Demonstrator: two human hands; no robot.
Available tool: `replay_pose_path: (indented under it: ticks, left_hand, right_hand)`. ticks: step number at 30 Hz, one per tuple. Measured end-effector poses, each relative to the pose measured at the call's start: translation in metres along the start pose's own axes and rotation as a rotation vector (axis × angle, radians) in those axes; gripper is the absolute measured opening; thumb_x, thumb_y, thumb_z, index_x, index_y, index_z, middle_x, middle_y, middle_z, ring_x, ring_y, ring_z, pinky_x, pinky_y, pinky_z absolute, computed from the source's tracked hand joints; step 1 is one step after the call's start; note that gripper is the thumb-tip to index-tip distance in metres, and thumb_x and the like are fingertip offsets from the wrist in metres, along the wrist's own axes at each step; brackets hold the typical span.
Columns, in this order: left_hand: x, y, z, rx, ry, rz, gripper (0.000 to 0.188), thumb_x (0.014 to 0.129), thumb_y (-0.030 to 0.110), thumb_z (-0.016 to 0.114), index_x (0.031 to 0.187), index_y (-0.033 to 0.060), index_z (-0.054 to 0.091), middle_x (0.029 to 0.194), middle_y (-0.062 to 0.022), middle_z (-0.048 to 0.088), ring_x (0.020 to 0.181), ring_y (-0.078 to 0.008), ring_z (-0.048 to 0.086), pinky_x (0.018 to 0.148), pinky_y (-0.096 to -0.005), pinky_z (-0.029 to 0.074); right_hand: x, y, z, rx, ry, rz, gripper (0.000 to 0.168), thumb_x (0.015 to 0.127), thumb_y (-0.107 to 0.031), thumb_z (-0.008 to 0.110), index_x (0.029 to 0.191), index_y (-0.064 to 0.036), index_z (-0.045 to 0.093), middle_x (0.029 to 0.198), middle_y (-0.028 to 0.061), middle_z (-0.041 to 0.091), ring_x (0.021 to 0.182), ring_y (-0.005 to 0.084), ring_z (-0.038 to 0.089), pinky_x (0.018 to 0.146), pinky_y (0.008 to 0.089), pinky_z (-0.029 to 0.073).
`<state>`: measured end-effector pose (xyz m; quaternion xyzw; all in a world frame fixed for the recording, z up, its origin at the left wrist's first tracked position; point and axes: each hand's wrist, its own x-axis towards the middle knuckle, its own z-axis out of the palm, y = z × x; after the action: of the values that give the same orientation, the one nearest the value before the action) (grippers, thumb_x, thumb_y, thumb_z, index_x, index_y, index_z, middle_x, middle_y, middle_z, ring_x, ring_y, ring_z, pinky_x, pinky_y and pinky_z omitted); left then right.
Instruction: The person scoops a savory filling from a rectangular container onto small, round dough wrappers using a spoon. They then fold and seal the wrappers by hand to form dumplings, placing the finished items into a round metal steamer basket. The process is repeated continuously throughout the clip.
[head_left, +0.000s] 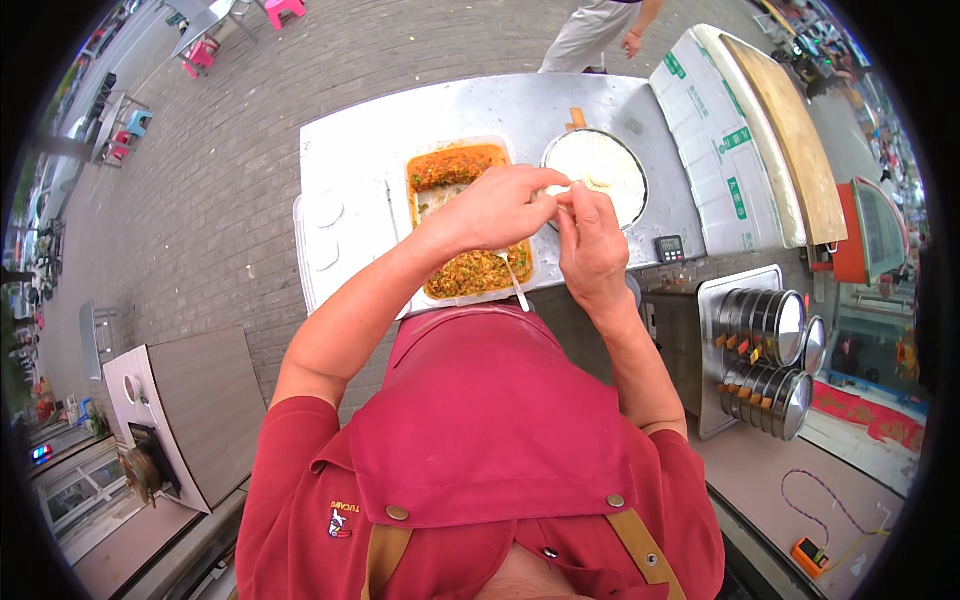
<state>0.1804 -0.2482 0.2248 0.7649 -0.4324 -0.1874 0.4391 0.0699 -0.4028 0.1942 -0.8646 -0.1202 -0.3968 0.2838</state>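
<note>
My left hand (510, 202) reaches across a clear plastic tub of orange-brown chopped filling (480, 274), its fingers pinching at the left rim of a round metal steamer tray with a white liner (615, 172). My right hand (596, 240) meets it there, fingertips together. A small pale piece of what looks like dough (556, 190) shows between them, mostly hidden by the fingers. One small pale pleated thing (597, 181) lies on the liner. A spoon (514, 281) leans in the tub. Flat white discs (325, 210) lie on the white board at left.
A thin stick (391, 214) lies left of the tub. A digital timer (670, 248) sits at the metal table's right edge, near a foam box (712, 150) with a wooden board. Stacked round steamer trays (761, 326) stand at right. A person (592, 37) is beyond the table.
</note>
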Motion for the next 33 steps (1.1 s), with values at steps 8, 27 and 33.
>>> replay_pose_path:
  ticks: [8,27,33]
  left_hand:
    - [-0.02,-0.011,0.064,-0.864,0.387,-0.135,0.051,0.114,0.043,0.032,0.128,0.0014,0.058,0.099,-0.0146,0.068,0.088,-0.019,0.067,0.08,-0.0339,0.056]
    - [0.016,0.03,-0.028,-0.037,0.183,0.076,0.045,0.113,0.035,0.035,0.112,-0.0022,0.061,0.085,-0.021,0.065,0.078,-0.0313,0.065,0.074,-0.0408,0.051]
    - [0.012,0.034,-0.017,-0.262,0.514,0.197,0.041,0.113,0.032,0.035,0.121,-0.0008,0.058,0.1,-0.0149,0.069,0.087,-0.0197,0.069,0.08,-0.0343,0.054]
  right_hand:
    - [-0.011,-0.01,0.01,0.571,0.084,0.661,0.044,0.093,0.006,0.07,0.135,0.005,0.058,0.105,0.0168,0.066,0.09,0.0296,0.07,0.074,0.0354,0.058]
    - [0.051,-0.009,-0.012,0.233,0.046,0.031,0.038,0.092,0.01,0.069,0.128,0.002,0.06,0.105,0.0163,0.065,0.088,0.0276,0.07,0.071,0.0335,0.057]
    - [0.057,-0.024,-0.008,0.938,0.219,0.527,0.059,0.101,0.009,0.059,0.155,0.007,0.035,0.109,0.0092,0.063,0.091,0.0162,0.069,0.08,0.0282,0.059]
